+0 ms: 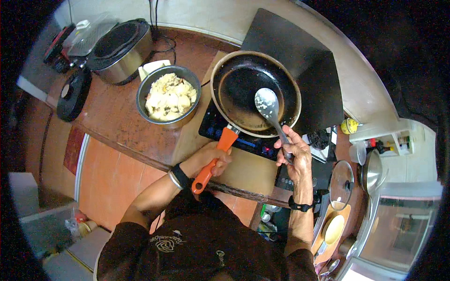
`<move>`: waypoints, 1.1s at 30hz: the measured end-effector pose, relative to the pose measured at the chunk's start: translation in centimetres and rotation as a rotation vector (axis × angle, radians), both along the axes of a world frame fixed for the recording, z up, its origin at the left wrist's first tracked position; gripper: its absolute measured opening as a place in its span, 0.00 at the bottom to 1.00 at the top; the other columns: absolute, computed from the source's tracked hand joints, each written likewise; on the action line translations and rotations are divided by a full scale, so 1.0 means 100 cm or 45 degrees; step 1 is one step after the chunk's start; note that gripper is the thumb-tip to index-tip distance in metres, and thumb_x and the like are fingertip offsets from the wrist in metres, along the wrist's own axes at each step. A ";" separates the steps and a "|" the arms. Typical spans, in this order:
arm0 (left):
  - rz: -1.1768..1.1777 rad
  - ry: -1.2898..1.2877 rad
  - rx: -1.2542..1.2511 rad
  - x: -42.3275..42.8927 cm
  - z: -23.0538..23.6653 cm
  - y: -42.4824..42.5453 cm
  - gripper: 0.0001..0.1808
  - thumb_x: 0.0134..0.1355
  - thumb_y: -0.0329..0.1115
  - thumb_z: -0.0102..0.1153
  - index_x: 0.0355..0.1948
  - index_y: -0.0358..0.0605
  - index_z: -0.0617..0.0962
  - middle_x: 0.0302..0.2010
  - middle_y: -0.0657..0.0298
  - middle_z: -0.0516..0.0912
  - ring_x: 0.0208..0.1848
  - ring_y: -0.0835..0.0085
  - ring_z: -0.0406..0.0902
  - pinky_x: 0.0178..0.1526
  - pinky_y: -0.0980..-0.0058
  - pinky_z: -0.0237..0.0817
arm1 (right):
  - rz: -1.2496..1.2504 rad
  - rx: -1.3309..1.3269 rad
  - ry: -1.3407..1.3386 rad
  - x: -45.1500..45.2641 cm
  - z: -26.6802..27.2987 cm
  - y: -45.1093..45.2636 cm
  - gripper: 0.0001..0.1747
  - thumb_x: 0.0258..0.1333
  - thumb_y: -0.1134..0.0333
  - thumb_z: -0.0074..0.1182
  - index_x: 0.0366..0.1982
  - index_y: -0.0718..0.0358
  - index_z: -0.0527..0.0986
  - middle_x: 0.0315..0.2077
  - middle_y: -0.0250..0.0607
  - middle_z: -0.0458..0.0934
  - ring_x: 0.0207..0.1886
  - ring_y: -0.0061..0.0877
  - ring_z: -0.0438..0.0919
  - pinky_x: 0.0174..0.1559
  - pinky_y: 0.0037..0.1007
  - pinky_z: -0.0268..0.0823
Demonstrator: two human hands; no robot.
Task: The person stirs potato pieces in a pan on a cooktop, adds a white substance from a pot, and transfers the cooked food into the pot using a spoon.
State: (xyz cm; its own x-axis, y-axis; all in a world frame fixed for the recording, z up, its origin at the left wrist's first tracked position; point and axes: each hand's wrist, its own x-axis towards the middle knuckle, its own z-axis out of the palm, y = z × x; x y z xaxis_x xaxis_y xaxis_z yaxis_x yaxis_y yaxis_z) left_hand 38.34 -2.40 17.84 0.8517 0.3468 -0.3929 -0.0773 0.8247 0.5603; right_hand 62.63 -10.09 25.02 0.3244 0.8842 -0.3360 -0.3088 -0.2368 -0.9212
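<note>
My left hand (216, 159) grips the orange handle of a frying pan (242, 84) that sits on a black induction cooktop (214, 123). The dark, worn inside of the pan carries only a few small white bits. Between the fingers of my right hand (297, 151) is a grey metal serving spoon (269, 102); its bowl is over the pan and has white grains stuck to it. To the left of the pan stands a round dark metal pot (142, 105), filled with a pale, chunky food (170, 98).
A steel cooker body (123, 59) and its black lid (74, 95) are at the upper left. A black panel (281, 38) stands behind the pan. On the right are a glass lid (341, 186) and a wooden board (337, 242). The counter's front edge runs near my body.
</note>
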 end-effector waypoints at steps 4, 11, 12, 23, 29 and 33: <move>0.046 -0.176 -0.217 0.012 -0.009 -0.006 0.07 0.54 0.28 0.53 0.32 0.46 0.68 0.15 0.70 0.66 0.10 0.79 0.61 0.13 0.80 0.54 | -0.009 0.034 -0.059 0.002 -0.001 0.002 0.32 0.43 0.73 0.47 0.56 0.68 0.65 0.27 0.44 0.78 0.14 0.24 0.70 0.16 0.22 0.63; 0.095 -0.211 -0.313 0.012 -0.040 0.008 0.07 0.57 0.30 0.50 0.38 0.47 0.72 0.16 0.71 0.65 0.12 0.78 0.62 0.14 0.77 0.56 | 0.177 0.142 -0.131 -0.006 -0.020 0.014 0.32 0.44 0.75 0.55 0.57 0.61 0.67 0.29 0.41 0.79 0.15 0.22 0.73 0.16 0.24 0.65; 0.039 -0.177 -0.283 0.013 -0.042 0.013 0.08 0.57 0.30 0.50 0.39 0.47 0.72 0.17 0.71 0.65 0.12 0.78 0.62 0.15 0.76 0.56 | 0.169 0.151 -0.156 -0.008 -0.025 0.016 0.33 0.43 0.75 0.55 0.57 0.60 0.66 0.28 0.41 0.79 0.14 0.22 0.73 0.15 0.24 0.65; 0.436 0.939 1.720 0.016 0.012 0.009 0.30 0.64 0.46 0.49 0.58 0.33 0.66 0.48 0.58 0.73 0.50 0.68 0.70 0.53 0.70 0.61 | 0.193 0.473 0.021 -0.051 -0.030 -0.010 0.35 0.50 0.77 0.42 0.63 0.62 0.54 0.23 0.36 0.75 0.15 0.18 0.71 0.16 0.22 0.65; 0.035 -0.036 0.464 0.008 0.064 -0.014 0.18 0.66 0.44 0.47 0.48 0.41 0.72 0.33 0.68 0.73 0.37 0.75 0.70 0.40 0.73 0.62 | -0.034 0.784 0.316 -0.108 -0.033 -0.023 0.32 0.55 0.70 0.42 0.63 0.60 0.53 0.20 0.35 0.72 0.20 0.20 0.73 0.22 0.24 0.67; -0.045 0.089 0.748 0.014 0.073 -0.053 0.26 0.65 0.44 0.45 0.57 0.35 0.68 0.55 0.55 0.71 0.57 0.66 0.67 0.60 0.68 0.55 | -0.430 0.532 -0.846 -0.143 -0.029 -0.031 0.32 0.56 0.65 0.42 0.63 0.60 0.54 0.23 0.39 0.74 0.24 0.24 0.76 0.23 0.28 0.66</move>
State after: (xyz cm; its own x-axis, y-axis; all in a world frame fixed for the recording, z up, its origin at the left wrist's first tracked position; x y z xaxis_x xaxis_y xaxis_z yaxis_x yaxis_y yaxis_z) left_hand 39.75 -7.66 25.11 0.8459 0.4949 -0.1990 -0.0018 0.3758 0.9267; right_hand 48.32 -13.22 22.11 0.6072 0.7136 0.3493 0.3337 0.1699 -0.9272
